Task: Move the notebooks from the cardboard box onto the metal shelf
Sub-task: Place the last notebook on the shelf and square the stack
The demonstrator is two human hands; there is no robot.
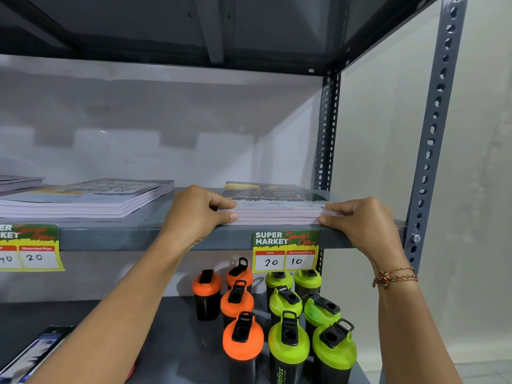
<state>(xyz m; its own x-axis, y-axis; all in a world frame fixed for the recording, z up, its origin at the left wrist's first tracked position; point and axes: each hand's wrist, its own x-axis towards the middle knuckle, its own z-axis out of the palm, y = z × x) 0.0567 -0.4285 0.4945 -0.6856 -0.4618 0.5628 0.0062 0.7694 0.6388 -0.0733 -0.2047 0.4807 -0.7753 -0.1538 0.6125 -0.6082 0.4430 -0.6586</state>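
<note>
A stack of several notebooks (277,206) lies flat at the front right of the grey metal shelf (138,238). My left hand (199,210) grips the stack's left front corner, thumb on top. My right hand (363,220) grips its right front corner in the same way. A second stack of notebooks (91,199) lies on the same shelf to the left, and a third stack (16,182) shows at the far left edge. The cardboard box is out of view.
Price tags (285,250) hang from the shelf's front edge. On the lower shelf stand orange-lidded bottles (241,309) and green-lidded bottles (304,314). A perforated upright post (435,134) bounds the shelf on the right, with a wall beyond.
</note>
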